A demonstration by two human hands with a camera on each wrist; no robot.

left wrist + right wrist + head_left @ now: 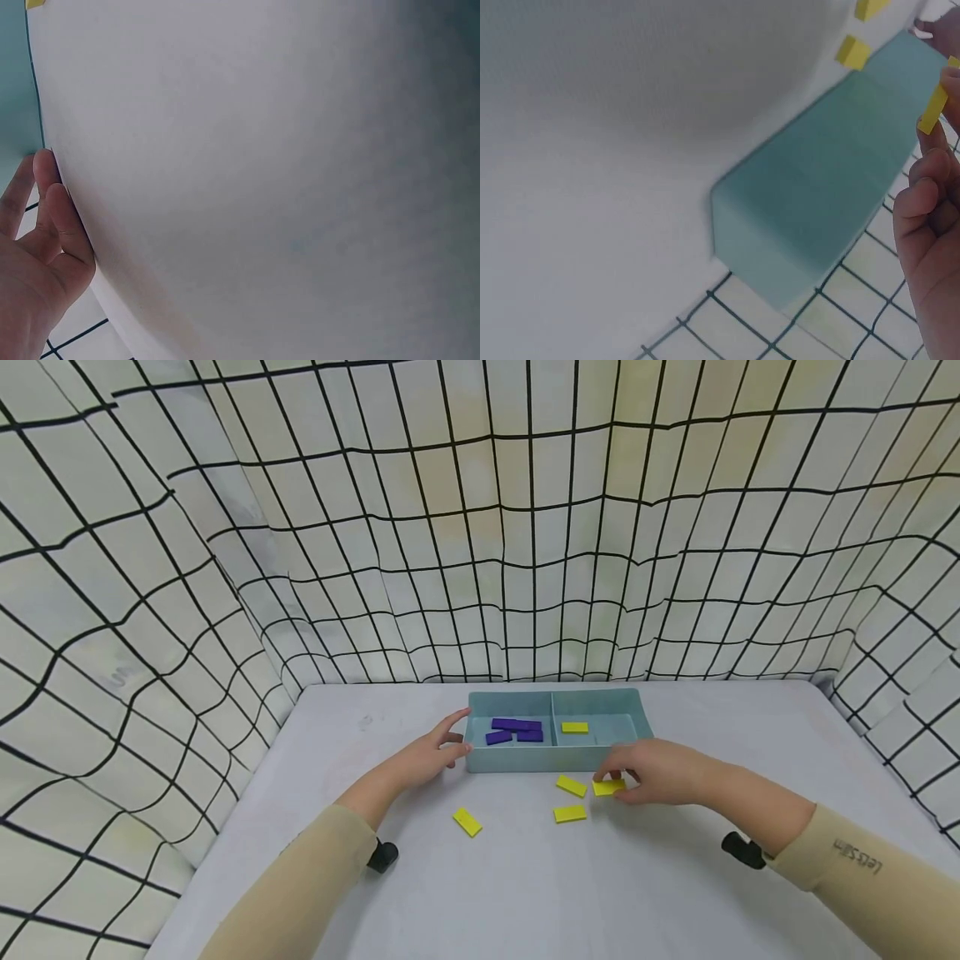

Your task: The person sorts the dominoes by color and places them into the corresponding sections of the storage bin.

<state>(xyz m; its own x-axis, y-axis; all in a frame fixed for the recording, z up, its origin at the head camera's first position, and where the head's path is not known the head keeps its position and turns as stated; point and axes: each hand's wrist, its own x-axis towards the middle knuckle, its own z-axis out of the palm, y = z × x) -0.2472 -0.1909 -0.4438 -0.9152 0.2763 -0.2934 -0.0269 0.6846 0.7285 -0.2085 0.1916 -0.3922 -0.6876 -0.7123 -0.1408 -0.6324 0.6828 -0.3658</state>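
Note:
A teal two-compartment box (540,761) stands on the table. Several purple blocks (517,725) lie in its left compartment, and one yellow block (574,727) lies in the right one. At the box's left end, my left hand (423,758) touches the wall with loosely extended fingers; its fingertips (46,161) show against the box in the left wrist view. My right hand (663,771), just in front of the box's right half, pinches a yellow block (934,106) between thumb and finger. Near it lie two yellow blocks, one angled (572,786) and one nearly level (570,813).
Another yellow block (467,822) lies on the white table (525,893), left of the others. Behind and beside the table rises a white backdrop with a black grid net (517,552). Black devices (383,857) sit at both wrists.

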